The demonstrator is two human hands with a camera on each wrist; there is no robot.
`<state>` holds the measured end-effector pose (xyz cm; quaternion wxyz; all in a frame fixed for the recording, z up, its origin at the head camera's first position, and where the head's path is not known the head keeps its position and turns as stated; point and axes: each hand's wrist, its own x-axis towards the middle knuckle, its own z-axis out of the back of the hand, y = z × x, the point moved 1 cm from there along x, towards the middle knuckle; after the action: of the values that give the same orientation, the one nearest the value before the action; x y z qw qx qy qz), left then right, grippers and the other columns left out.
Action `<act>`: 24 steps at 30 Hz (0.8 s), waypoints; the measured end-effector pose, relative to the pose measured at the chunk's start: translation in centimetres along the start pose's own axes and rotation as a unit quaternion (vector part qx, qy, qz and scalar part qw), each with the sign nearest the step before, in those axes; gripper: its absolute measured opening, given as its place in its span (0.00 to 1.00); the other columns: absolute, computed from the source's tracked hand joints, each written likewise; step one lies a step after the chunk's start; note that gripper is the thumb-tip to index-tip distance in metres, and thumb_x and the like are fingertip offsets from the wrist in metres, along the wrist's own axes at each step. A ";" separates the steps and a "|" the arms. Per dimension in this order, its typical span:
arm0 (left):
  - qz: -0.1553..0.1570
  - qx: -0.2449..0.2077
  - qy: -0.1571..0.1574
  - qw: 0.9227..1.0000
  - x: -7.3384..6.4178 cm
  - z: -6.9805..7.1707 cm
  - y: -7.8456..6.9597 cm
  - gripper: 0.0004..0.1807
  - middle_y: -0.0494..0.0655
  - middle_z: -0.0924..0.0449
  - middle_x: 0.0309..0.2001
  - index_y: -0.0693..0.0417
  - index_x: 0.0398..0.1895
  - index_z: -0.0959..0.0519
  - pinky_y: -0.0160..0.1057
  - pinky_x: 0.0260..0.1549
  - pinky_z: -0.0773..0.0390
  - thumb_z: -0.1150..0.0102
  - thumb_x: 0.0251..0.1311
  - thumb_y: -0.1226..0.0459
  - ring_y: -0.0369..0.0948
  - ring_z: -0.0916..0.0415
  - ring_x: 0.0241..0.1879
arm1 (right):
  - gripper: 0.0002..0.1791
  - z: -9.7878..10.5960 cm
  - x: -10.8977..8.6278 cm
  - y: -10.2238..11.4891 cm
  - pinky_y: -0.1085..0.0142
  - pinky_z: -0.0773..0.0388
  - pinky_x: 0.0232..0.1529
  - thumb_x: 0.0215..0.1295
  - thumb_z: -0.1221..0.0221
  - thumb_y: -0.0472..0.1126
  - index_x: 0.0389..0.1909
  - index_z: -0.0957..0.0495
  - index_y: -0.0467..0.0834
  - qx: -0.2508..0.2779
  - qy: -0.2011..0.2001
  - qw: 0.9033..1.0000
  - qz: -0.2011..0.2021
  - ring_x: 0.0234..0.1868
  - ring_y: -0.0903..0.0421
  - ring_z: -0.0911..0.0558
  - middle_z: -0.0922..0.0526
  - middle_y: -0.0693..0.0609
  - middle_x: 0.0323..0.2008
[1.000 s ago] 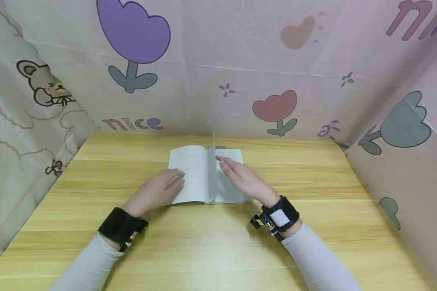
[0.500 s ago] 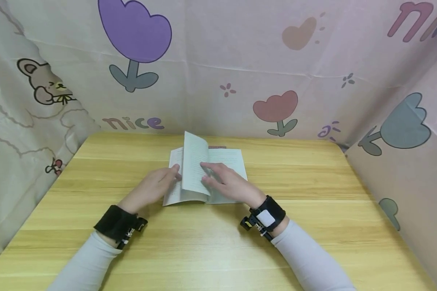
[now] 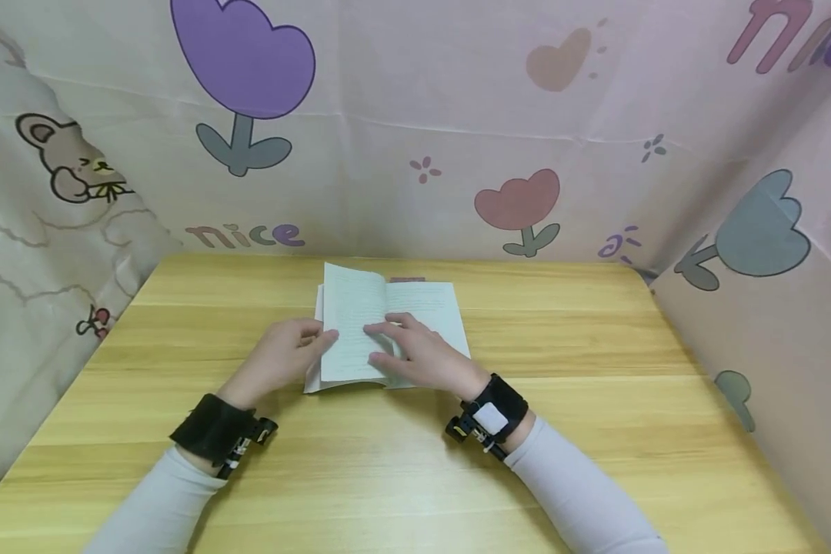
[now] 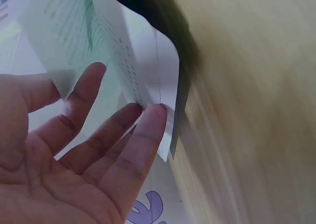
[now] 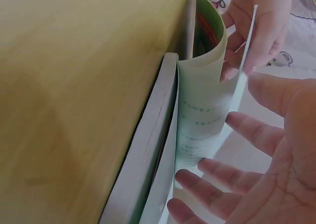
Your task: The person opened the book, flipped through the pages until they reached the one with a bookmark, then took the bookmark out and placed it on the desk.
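An open book (image 3: 425, 296) lies on the table, with lines of small print. Its turned page (image 3: 353, 300) stands a little raised over the left half. My left hand (image 3: 277, 354) is at the outer edge of that page, thumb over its printed face and fingers behind. In the left wrist view, the page (image 4: 69, 31) has its corner between thumb and index finger, and other fingertips touch the pages underneath. My right hand (image 3: 429, 354) lies over the middle of the book, fingers spread and loosely bent. The right wrist view has its fingertips (image 5: 237, 119) against the curved page.
The wooden table (image 3: 388, 477) reaches back to a printed cloth (image 3: 402, 92) hung behind and at both sides. A small reddish strip (image 3: 407, 279) shows past the book's back edge. Each wrist wears a black strap with a small camera (image 3: 460, 427).
The page has swung from upright over to the left and come down nearly flat. My right hand followed it leftward; my left hand has brought its thumb onto the page's edge.
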<state>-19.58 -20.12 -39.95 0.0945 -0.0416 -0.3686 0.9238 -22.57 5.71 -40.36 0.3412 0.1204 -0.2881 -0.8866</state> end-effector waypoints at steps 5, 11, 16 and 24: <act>0.012 -0.003 -0.009 1.000 0.1 0.0 0.2 0.23 0.43 0.33 0.24 0.50 0.23 0.29 0.39 0.32 0.32 0.45 0.81 0.54 0.44 0.30 0.30 | 0.32 0.0 -0.3 -0.3 0.44 0.26 0.76 0.81 0.41 0.55 0.81 0.31 0.51 -0.006 -0.003 1.000 -0.007 0.76 0.41 0.26 0.36 0.38 0.81; 0.009 0.015 -0.018 1.000 0.0 0.2 0.6 0.20 0.43 0.29 0.25 0.51 0.22 0.27 0.38 0.29 0.33 0.42 0.77 0.59 0.42 0.32 0.26 | 0.32 -0.4 -0.1 -0.5 0.37 0.28 0.75 0.81 0.41 0.55 0.81 0.32 0.53 -0.038 0.009 0.999 -0.006 0.79 0.38 0.29 0.35 0.36 0.80; 0.015 0.040 -0.024 0.999 -0.1 0.3 0.8 0.13 0.50 0.22 0.30 0.55 0.31 0.22 0.42 0.32 0.28 0.40 0.75 0.60 0.46 0.27 0.30 | 0.34 -0.8 0.1 -0.3 0.31 0.29 0.73 0.82 0.44 0.59 0.83 0.36 0.58 -0.084 0.024 0.996 -0.010 0.80 0.38 0.31 0.35 0.38 0.82; -0.010 0.093 -0.050 0.994 0.2 -0.6 0.3 0.41 0.78 0.34 0.74 0.70 0.79 0.41 0.71 0.71 0.29 0.32 0.68 0.67 0.71 0.31 0.72 | 0.35 -0.9 0.1 -0.2 0.35 0.26 0.71 0.81 0.44 0.61 0.84 0.38 0.62 -0.130 0.024 0.991 -0.021 0.80 0.38 0.32 0.35 0.38 0.82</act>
<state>-19.68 -19.87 -40.55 0.0882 0.0173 -0.2858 0.9541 -22.37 5.40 -41.15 0.3420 0.1020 -0.1597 -0.9204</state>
